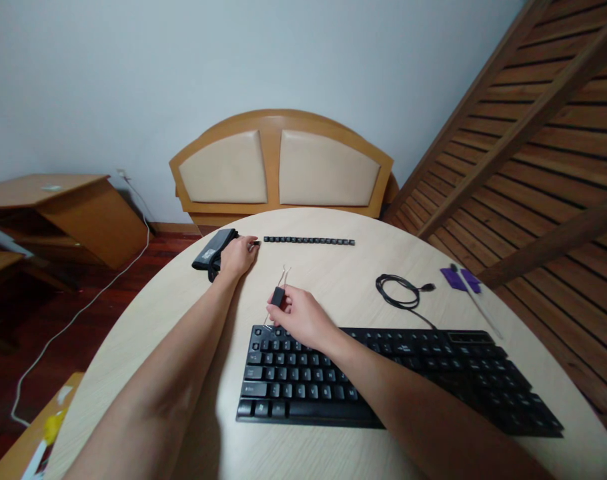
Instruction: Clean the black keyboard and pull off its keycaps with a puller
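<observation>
My left hand (237, 256) reaches to the far left of the round table, its fingers pinched on a small black keycap (255, 244) just off the left end of a straight row of keycaps (308, 241). My right hand (301, 313) grips the black handle of a wire keycap puller (279, 297), above the top left corner of a black keyboard (303, 375). One pair of the puller's wire prongs points away from me, the other down toward the keyboard. At that corner, bare key stems show without caps. My right forearm hides part of the keyboard's middle.
A dark pouch (214, 249) lies beside my left hand. The keyboard's coiled cable (399, 293) rests behind it. Farther right are a purple cloth (453, 279) and a thin brush with a pale handle (476, 300). A padded wooden headboard (273, 133) stands beyond the table (343, 283).
</observation>
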`<state>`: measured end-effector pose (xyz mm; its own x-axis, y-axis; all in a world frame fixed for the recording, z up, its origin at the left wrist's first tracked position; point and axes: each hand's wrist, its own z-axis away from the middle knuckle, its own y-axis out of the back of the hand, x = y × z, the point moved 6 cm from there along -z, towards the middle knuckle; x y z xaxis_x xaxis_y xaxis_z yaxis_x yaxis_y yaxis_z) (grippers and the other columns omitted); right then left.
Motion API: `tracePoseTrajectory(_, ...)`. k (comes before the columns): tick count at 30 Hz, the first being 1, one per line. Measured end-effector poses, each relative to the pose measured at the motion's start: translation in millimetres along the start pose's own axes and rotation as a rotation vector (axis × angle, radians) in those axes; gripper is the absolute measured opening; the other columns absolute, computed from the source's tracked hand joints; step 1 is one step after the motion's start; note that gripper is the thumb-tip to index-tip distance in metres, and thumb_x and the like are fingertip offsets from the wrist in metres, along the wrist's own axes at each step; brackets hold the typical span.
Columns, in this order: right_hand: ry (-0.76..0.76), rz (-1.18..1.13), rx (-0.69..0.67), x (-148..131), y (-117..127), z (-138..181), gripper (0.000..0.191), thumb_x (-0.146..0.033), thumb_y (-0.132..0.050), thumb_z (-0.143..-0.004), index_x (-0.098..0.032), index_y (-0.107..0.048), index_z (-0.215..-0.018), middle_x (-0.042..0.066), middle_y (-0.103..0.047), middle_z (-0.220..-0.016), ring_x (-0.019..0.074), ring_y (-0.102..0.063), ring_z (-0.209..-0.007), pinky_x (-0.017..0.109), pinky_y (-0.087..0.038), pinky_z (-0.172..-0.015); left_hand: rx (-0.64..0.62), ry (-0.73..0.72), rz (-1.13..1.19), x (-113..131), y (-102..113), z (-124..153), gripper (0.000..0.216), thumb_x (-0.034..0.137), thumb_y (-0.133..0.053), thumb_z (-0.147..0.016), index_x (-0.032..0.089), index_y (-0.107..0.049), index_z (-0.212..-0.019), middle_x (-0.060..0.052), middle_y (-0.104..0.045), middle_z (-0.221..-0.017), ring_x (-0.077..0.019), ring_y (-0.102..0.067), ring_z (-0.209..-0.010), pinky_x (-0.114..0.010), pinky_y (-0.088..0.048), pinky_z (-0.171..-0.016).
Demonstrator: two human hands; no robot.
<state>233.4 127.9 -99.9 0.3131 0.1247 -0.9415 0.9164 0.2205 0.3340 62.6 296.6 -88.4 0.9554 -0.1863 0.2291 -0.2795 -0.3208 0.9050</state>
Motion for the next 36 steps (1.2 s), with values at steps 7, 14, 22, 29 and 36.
tracePoseTrajectory(7, 0.011, -0.001, 0.011, -0.2, 0.8, 0.1, 0.008, -0.028, -0.071, -0.088, -0.022, -0.069, -0.093, 0.003, -0.071, -0.081, 0.0180, -0.068, -0.074, 0.029, -0.055, -0.068, -0.004, -0.009, 0.001, 0.1, -0.4, -0.2, 0.032, 0.033, -0.056, -0.094, 0.024, -0.074, -0.119, -0.008, -0.075, -0.119, -0.0269, -0.069, -0.110, -0.032, -0.053, -0.092)
tracePoseTrajectory(14, 0.011, 0.008, -0.002, 0.0, 0.2, 0.2, 0.009, -0.028, -0.070, -0.088, -0.022, -0.068, -0.094, 0.003, -0.072, -0.083, 0.0180, -0.068, -0.076, 0.029, -0.055, -0.069, -0.016, -0.002, 0.005, 0.4, 0.0, 0.0, 0.033, 0.032, -0.057, -0.094, 0.023, -0.072, -0.122, -0.008, -0.075, -0.120, -0.0266, -0.067, -0.115, -0.031, -0.052, -0.095)
tracePoseTrajectory(22, 0.005, -0.007, -0.009, -1.8, 1.1, 0.5, 0.009, -0.028, -0.072, -0.087, -0.022, -0.068, -0.093, 0.003, -0.072, -0.082, 0.0189, -0.068, -0.076, 0.030, -0.055, -0.068, -0.015, -0.010, 0.040, 1.0, 1.4, 1.3, 0.031, 0.030, -0.056, -0.095, 0.024, -0.072, -0.121, -0.009, -0.073, -0.123, -0.0279, -0.065, -0.117, -0.033, -0.051, -0.095)
tracePoseTrajectory(29, 0.015, -0.005, -0.011, -4.1, 0.8, 0.5, 0.009, -0.027, -0.071, -0.088, -0.021, -0.068, -0.094, 0.003, -0.071, -0.082, 0.0177, -0.067, -0.075, 0.029, -0.054, -0.068, 0.020, -0.007, 0.142, 1.8, 2.9, 3.8, 0.041, 0.023, -0.061, -0.091, 0.020, -0.063, -0.132, -0.011, -0.067, -0.128, -0.0270, -0.066, -0.112, -0.034, -0.051, -0.096)
tracePoseTrajectory(36, 0.057, -0.030, -0.044, -9.5, 0.2, 1.4, 0.007, -0.025, -0.067, -0.090, -0.019, -0.066, -0.094, 0.004, -0.071, -0.083, 0.0160, -0.067, -0.071, 0.030, -0.054, -0.069, 0.054, -0.046, 0.322, 11.0, 25.8, 42.8, 0.037, 0.019, -0.059, -0.091, 0.019, -0.058, -0.127, -0.012, -0.054, -0.137, -0.0204, -0.066, -0.102, -0.034, -0.051, -0.096)
